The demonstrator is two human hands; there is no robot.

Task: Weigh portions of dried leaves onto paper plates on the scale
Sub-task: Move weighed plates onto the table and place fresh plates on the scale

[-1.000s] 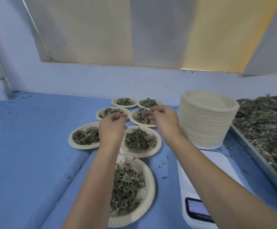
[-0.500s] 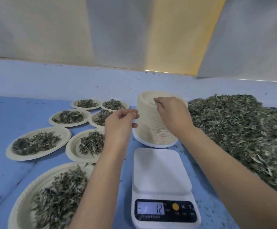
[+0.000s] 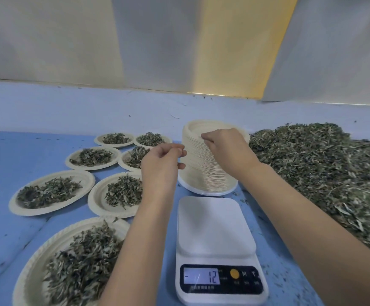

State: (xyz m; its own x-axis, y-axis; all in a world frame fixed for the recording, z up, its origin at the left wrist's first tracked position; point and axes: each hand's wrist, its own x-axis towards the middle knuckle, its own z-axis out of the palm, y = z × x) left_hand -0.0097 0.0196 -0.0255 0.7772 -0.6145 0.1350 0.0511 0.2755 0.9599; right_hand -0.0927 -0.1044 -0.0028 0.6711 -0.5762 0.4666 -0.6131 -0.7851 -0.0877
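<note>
Paper plates (image 3: 203,171), light and bendy: my right hand (image 3: 226,149) pinches the top rim; my left hand (image 3: 159,164) seems curled, empty.

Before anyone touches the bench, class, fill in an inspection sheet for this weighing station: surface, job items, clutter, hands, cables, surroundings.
Surface: blue table, lightly speckled.
Job's things: scale, platform bare, display showing 12; plate stack behind it; seven filled plates to its left; leaf pile to its right.
Clutter: loose crumbs beside the scale.
Hands: right hand pinches the plate stack's top rim; left hand beside the stack, fingers curled, grip unclear.
Cables: nothing seen.
Surroundings: pale wall panels behind.
</note>
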